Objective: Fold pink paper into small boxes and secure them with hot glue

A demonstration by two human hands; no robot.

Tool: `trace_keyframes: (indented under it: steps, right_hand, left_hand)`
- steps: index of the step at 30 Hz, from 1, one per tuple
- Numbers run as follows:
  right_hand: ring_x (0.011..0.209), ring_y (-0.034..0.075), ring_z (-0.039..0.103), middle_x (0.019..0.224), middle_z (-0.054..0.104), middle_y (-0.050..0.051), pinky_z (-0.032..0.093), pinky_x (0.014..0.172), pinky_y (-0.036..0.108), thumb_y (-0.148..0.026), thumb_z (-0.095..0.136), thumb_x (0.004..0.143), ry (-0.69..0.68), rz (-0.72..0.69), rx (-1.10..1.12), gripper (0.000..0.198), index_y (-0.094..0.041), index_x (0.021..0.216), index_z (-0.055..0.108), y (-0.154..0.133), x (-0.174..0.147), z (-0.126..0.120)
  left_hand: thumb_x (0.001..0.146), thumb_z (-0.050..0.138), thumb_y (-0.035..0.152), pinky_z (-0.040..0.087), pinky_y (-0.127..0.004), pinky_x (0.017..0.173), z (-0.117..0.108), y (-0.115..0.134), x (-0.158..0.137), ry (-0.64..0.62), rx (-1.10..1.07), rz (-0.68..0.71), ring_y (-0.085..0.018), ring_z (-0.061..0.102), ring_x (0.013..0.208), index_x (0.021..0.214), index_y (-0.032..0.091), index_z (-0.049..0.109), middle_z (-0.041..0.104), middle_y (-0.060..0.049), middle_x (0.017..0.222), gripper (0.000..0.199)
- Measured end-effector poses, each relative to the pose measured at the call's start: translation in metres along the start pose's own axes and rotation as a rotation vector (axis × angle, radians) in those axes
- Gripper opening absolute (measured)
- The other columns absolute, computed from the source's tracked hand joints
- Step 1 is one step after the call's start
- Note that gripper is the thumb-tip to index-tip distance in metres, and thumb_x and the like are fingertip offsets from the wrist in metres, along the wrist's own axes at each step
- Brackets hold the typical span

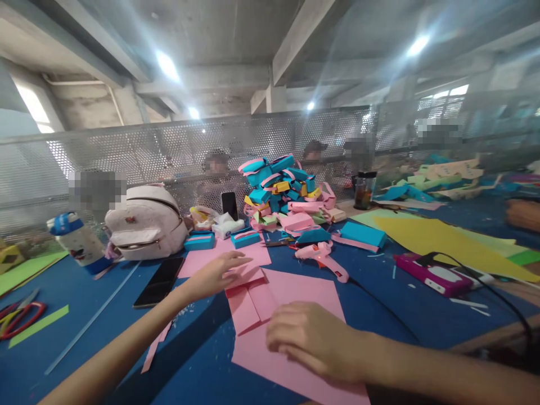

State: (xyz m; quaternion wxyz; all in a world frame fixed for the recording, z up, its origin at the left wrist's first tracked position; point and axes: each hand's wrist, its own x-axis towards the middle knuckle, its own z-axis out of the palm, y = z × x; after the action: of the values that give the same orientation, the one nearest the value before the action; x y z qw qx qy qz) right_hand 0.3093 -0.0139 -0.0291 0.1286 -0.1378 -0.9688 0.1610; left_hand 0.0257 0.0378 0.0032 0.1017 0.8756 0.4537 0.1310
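Note:
Near the middle of the table lies a folded piece of pink paper, its flaps creased and partly raised. Beneath it spreads a larger pink sheet. My left hand reaches across the far end of the folded paper, open, fingers stretched out and thumb a little apart. My right hand rests at the near right edge of it, fingers curled together with their tips at the paper; the palm side is hidden. Just beyond the sheet, a pink hot glue gun lies on its side.
Behind stands a pile of blue, pink and yellow paper boxes. A black phone, white backpack, bottle and scissors lie left. Right are a purple device, yellow sheets and the glue gun's cord.

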Motion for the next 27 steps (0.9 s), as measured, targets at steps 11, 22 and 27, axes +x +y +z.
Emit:
trace_keyframes:
  steps: [11, 22, 27]
  right_hand:
    - [0.13, 0.027, 0.052, 0.146, 0.049, 0.017, 0.043, 0.106, 0.041, -0.057, 0.065, 0.086, 0.047, 0.371, 1.264, 0.071, -0.019, 0.144, 0.045, 0.004, 0.0, 0.002]
    - [0.079, 0.016, 0.072, 0.109, 0.072, 0.011, 0.048, 0.054, 0.02, -0.036, 0.074, 0.08, 0.14, 0.529, 1.586, 0.058, -0.021, 0.125, 0.04, -0.012, 0.031, 0.008]
    - [0.059, 0.013, 0.068, 0.089, 0.074, 0.009, 0.043, 0.044, 0.017, -0.025, 0.058, 0.083, 0.208, 0.618, 1.566, 0.04, -0.018, 0.12, 0.046, -0.006, 0.028, 0.014]
  left_hand:
    - [0.088, 0.047, 0.027, 0.047, -0.038, 0.102, -0.011, 0.008, 0.006, 0.271, -0.02, -0.256, -0.025, 0.062, 0.116, 0.133, 0.017, 0.055, 0.062, -0.01, 0.132, 0.047]
    - [0.081, 0.05, 0.008, 0.049, -0.053, 0.098, -0.006, 0.079, -0.028, 0.288, 0.485, -0.198, -0.036, 0.044, 0.129, 0.131, 0.034, 0.059, 0.039, -0.006, 0.152, 0.057]
    - [0.083, 0.055, 0.016, 0.05, -0.05, 0.098, 0.007, 0.081, -0.057, 0.231, 0.343, -0.198, -0.033, 0.044, 0.132, 0.144, 0.037, 0.043, 0.029, -0.005, 0.16, 0.066]
